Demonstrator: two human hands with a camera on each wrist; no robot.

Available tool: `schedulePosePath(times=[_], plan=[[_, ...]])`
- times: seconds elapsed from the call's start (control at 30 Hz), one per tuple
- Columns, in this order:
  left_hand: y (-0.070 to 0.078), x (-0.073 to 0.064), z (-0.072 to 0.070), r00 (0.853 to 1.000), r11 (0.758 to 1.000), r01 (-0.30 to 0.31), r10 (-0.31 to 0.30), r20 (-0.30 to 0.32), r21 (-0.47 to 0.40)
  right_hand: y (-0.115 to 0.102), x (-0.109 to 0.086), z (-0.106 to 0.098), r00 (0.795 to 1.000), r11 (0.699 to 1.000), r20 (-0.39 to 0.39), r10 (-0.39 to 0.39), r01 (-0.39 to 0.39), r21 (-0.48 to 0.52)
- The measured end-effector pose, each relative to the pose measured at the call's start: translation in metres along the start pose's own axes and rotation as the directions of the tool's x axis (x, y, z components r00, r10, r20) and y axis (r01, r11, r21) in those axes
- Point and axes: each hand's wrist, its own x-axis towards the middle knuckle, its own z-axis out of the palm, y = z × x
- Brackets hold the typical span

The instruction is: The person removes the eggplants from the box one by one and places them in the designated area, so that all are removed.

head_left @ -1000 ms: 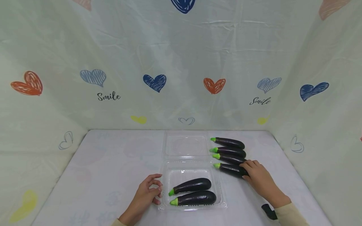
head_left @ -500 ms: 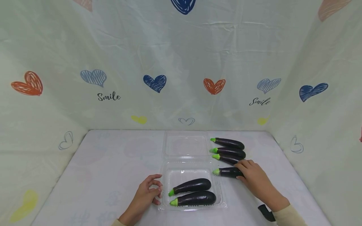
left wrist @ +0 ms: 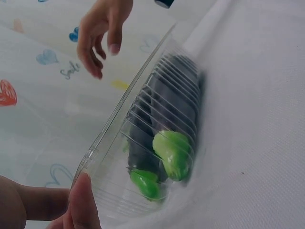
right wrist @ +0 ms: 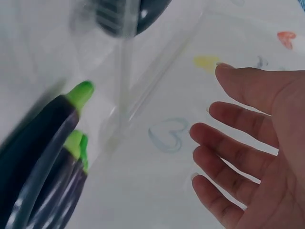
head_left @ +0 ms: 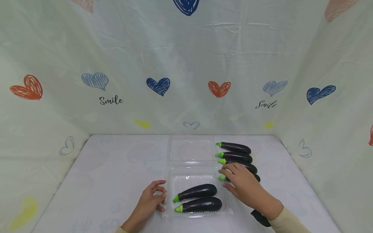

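A clear plastic clamshell box (head_left: pixel 190 177) lies open on the table, its lid (head_left: pixel 190 151) folded back. Inside its base lie two dark eggplants (head_left: pixel 203 204) with green stem ends. My left hand (head_left: pixel 149 198) is at the box's left side; in the left wrist view its thumb (left wrist: pixel 84 202) and a finger pinch the rim near a corner. My right hand (head_left: pixel 246 185) hovers over the nearest of the loose eggplants (right wrist: pixel 35 157), right of the box, partly covering it. In the right wrist view the right hand's fingers (right wrist: pixel 233 148) are spread, with nothing between them.
Several loose eggplants (head_left: pixel 234 147) lie in a column beside the box and lid, stems pointing left. A white cloth covers the table (head_left: pixel 116 168). A printed curtain (head_left: pixel 189 106) stands behind and at both sides.
My right hand first shifted the nearest loose eggplant slightly toward me and left, then let go and moved left to above its stem end. The left hand stays put.
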Motion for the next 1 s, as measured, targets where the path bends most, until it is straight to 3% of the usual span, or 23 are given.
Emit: schedulePosePath(times=[0.33,0.47,0.73,1.0], plan=[[0.001,-0.002,-0.002,1.000,1.000,-0.003,0.003,0.012,-0.011,-0.028,0.024,0.008,0.979,0.989,0.147,-0.142,0.133,0.066],[0.000,-0.002,-0.002,1.000,1.000,-0.001,0.001,0.011,-0.011,-0.035,0.029,0.012,0.956,0.988,0.250,-0.151,0.135,0.080],[0.001,0.000,-0.002,1.000,1.000,0.004,-0.004,0.013,-0.008,-0.040,0.036,0.020,0.935,0.980,0.297,-0.194,0.173,0.096],[0.000,0.000,-0.002,1.000,1.000,-0.004,0.004,0.021,-0.014,-0.042,0.037,0.028,0.898,0.983,0.403,-0.179,0.151,0.100]])
